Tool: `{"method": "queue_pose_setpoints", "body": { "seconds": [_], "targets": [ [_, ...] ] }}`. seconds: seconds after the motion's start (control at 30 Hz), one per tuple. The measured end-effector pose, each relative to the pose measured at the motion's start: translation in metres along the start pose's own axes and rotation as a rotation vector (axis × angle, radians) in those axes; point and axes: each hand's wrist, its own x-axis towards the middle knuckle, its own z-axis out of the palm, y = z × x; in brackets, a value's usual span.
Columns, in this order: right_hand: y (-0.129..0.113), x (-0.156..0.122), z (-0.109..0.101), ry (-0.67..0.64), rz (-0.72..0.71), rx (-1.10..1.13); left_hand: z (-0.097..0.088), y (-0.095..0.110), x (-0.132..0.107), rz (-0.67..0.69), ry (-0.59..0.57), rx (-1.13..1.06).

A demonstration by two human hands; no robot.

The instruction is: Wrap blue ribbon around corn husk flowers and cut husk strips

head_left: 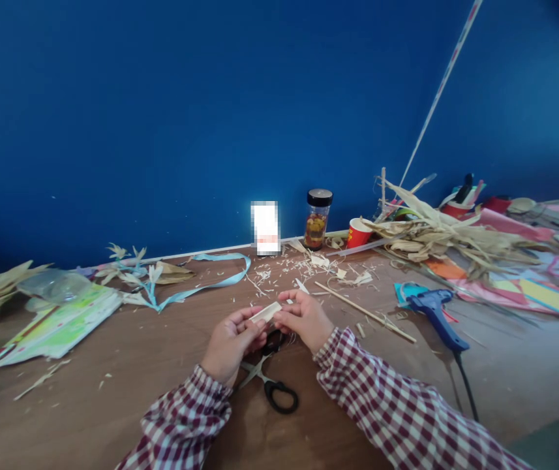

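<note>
My left hand (231,341) and my right hand (303,318) meet above the brown table (127,365), both pinching a small pale strip of dried husk (267,311) between thumb and fingers. The strip is short and flat, held level between the hands. Black-handled scissors (272,385) lie on the table just below my hands, partly hidden by my left hand. Both wrists wear red-and-white checked sleeves.
A blue glue gun (436,311) with a black cord lies right of my hands, past a thin wooden stick (364,312). Dried husks (448,236) pile at the back right beside a red cup (359,232) and a jar (317,219). Light blue ribbon (211,282) and green paper (59,324) lie left.
</note>
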Motion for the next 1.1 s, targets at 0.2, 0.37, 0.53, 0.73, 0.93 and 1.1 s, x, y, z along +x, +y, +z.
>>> {"method": "queue_pose_setpoints", "body": {
  "seconds": [0.2,0.37,0.53,0.73,0.93,1.1],
  "targets": [
    [0.001,0.002,-0.001,0.031,-0.022,-0.042,0.001,-0.001,-0.001,-0.001,-0.007,0.058],
    [0.0,-0.004,0.001,0.032,-0.169,-0.271,-0.002,-0.004,0.0,0.043,-0.11,0.244],
    [-0.003,-0.01,0.006,0.046,-0.315,-0.465,-0.005,-0.003,0.0,0.119,-0.134,0.364],
    [-0.005,-0.012,0.005,0.058,-0.383,-0.596,-0.004,0.008,-0.006,0.265,-0.191,0.564],
    [-0.011,-0.007,-0.006,-0.022,-0.355,-0.592,-0.016,0.01,0.001,0.244,-0.118,0.49],
    [-0.017,-0.012,-0.012,-0.237,-0.452,-1.015,-0.03,0.012,0.016,0.287,0.18,0.254]
  ]
}}
